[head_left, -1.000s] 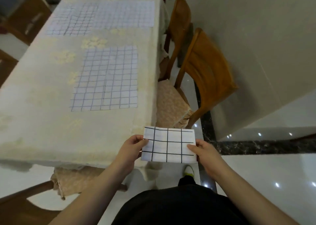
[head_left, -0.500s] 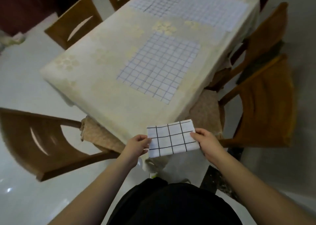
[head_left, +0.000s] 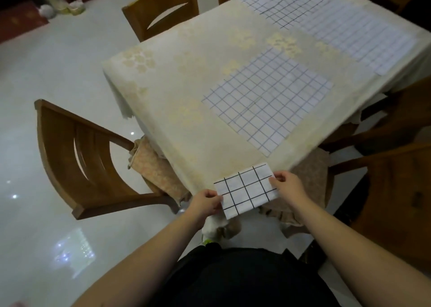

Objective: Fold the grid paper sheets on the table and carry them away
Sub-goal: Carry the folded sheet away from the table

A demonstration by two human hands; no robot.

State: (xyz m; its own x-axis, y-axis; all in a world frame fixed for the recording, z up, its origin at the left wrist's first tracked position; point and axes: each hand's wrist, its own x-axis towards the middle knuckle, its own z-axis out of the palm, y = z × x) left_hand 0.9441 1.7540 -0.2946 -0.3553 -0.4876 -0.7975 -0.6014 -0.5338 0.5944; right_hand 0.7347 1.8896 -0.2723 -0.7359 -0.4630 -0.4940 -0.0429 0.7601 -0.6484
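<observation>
Holding a folded sheet [head_left: 246, 189] by its two short ends, at the near corner of the table [head_left: 186, 78]: left hand [head_left: 206, 203] pinching the near-left end, right hand [head_left: 288, 185] pinching the far-right end. Hanging just past the table edge, not lying on the cloth. Lying flat farther on the table, an unfolded sheet [head_left: 268, 99] in the middle and two more sheets [head_left: 338, 20] at the far right. Standing at the left, a chair [head_left: 86, 157].
</observation>
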